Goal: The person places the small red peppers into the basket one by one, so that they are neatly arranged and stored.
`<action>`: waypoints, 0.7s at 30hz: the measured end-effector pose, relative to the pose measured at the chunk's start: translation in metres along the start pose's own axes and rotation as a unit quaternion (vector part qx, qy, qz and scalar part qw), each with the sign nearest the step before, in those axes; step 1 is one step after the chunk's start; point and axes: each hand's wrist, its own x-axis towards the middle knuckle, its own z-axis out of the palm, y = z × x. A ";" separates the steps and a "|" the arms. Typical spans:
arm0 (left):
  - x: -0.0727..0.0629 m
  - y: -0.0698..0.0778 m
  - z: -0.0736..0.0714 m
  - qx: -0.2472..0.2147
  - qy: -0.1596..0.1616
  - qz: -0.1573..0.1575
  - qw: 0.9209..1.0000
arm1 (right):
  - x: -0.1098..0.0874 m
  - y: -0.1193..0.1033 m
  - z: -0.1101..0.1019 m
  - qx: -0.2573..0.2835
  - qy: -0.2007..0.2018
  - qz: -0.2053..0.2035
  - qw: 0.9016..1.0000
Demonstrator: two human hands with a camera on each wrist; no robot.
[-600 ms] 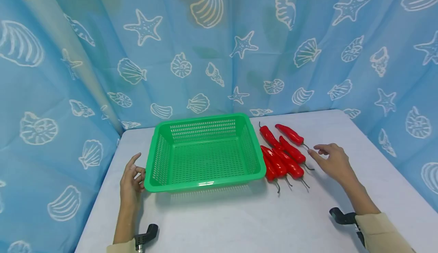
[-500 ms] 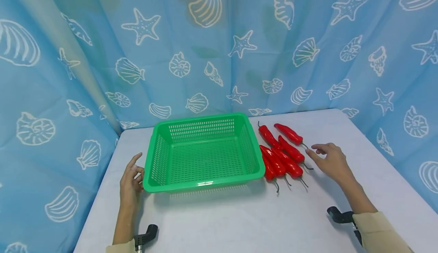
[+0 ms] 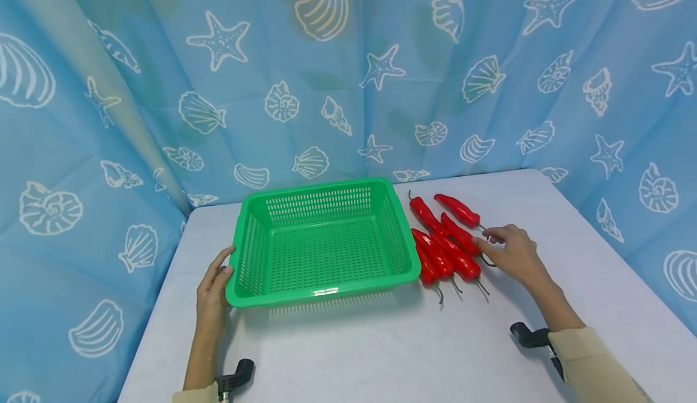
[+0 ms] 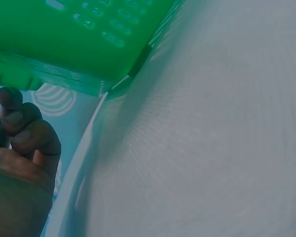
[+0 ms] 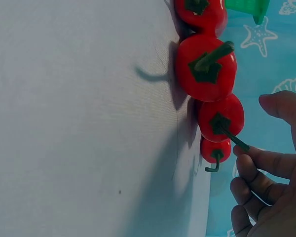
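Observation:
Several glossy red chili peppers with green stems lie together on the white table in the head view. My right hand [image 3: 514, 253] hovers over their right side, thumb and index finger apart near the stem end of a red pepper [image 3: 461, 235]. In the right wrist view, the index fingertip is right at the stem of a pepper [image 5: 222, 118], and nothing sits between thumb and fingers. My left hand [image 3: 212, 291] is at the left side of a green plastic basket [image 3: 327, 294], fingertips touching its rim. The left wrist view shows bent, loose fingers [image 4: 27, 128] under the rim.
Another red pepper [image 3: 457, 209] lies farther back, its stem toward the right hand. The basket's perforated floor [image 3: 327, 255] is bare. A blue curtain [image 3: 310, 118] with white shells and starfish hangs around the back and sides of the white table [image 3: 348, 354].
My right hand has moved left and slightly forward, closer to the pepper stems. My left hand's fingers have come in against the basket rim. The peppers remain where they lay.

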 end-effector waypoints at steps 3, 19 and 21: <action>-0.004 -0.001 -0.001 0.005 -0.001 -0.007 1.000 | 0.000 0.001 0.003 -0.004 -0.011 0.006 1.000; -0.001 -0.001 0.000 -0.002 -0.005 -0.015 1.000 | 0.011 -0.001 0.009 -0.016 -0.024 -0.016 0.999; -0.001 0.000 0.001 0.000 -0.004 -0.016 1.000 | 0.013 -0.001 0.010 -0.021 -0.018 -0.024 0.999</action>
